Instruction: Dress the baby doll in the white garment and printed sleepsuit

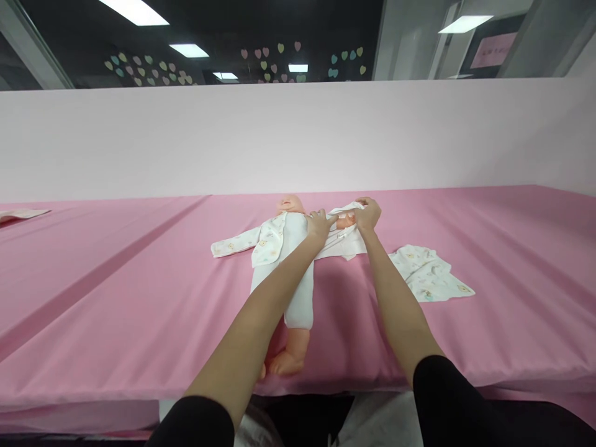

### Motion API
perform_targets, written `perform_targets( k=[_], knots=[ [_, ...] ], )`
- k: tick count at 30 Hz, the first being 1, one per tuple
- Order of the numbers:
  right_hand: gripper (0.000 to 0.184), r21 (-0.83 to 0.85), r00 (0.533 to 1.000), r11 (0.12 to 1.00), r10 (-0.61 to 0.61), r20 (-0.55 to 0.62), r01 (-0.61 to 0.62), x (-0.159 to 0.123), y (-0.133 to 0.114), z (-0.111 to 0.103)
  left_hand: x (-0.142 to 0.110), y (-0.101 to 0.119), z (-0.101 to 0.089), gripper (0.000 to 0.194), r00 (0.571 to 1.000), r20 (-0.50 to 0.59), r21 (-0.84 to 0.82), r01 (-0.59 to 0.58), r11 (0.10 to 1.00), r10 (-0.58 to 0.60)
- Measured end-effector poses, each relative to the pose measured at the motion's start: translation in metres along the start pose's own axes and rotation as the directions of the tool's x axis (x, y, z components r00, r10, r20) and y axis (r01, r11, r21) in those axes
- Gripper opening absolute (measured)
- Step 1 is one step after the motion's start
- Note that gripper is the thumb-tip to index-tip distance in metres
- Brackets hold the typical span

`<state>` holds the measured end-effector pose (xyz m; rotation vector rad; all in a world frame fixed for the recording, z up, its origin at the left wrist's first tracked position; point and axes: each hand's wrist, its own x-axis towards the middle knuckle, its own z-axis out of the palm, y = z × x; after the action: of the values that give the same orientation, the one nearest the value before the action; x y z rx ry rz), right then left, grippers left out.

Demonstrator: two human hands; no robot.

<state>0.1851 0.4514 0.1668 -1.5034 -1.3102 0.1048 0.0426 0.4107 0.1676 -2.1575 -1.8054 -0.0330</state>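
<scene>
A baby doll [298, 292] in a white bodysuit lies on its back, its feet toward me. A white printed baby shirt [270, 241] covers one of its arms and lies partly over its chest. On the other side, the shirt spreads out flat and the doll's bare hand [345, 220] shows among the cloth. My left hand [319, 226] rests at the doll's shoulder with thumb and fingers apart, touching the shirt. Closed on the shirt's edge just beyond the doll's hand is my right hand [367, 214]. Its fingertips are partly hidden.
A folded white printed garment [431, 273] lies to the right on the pink-covered table [139, 310]. At the far left edge is a piece of light cloth [21, 215]. A white wall [298, 136] rises behind the table, with dark windows above it.
</scene>
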Motion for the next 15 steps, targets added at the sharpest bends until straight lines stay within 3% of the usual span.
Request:
perform_targets(
  k=[5, 10, 13, 15],
  knots=[
    [0.038, -0.046, 0.977, 0.993, -0.095, 0.191, 0.106, 0.006, -0.004, -0.012, 0.002, 0.003, 0.0, 0.057, 0.999, 0.0, 0.017, 0.054, 0.998, -0.054],
    [0.04, -0.316, 0.913, 0.934, -0.026, 0.407, 0.168, 0.007, -0.019, -0.021, 0.005, 0.012, 0.001, 0.056, 0.989, 0.003, -0.001, 0.146, 0.989, -0.146],
    [0.035, -0.411, 0.892, 0.895, 0.033, 0.452, 0.176, 0.006, -0.029, -0.022, 0.003, 0.016, 0.002, 0.06, 0.987, 0.027, -0.031, 0.158, 0.987, -0.158],
    [0.031, -0.404, 0.892, 0.898, 0.027, 0.452, 0.177, 0.004, -0.037, -0.021, 0.002, 0.017, 0.002, 0.063, 0.987, 0.055, -0.189, 0.158, 0.969, -0.15]
  ],
)
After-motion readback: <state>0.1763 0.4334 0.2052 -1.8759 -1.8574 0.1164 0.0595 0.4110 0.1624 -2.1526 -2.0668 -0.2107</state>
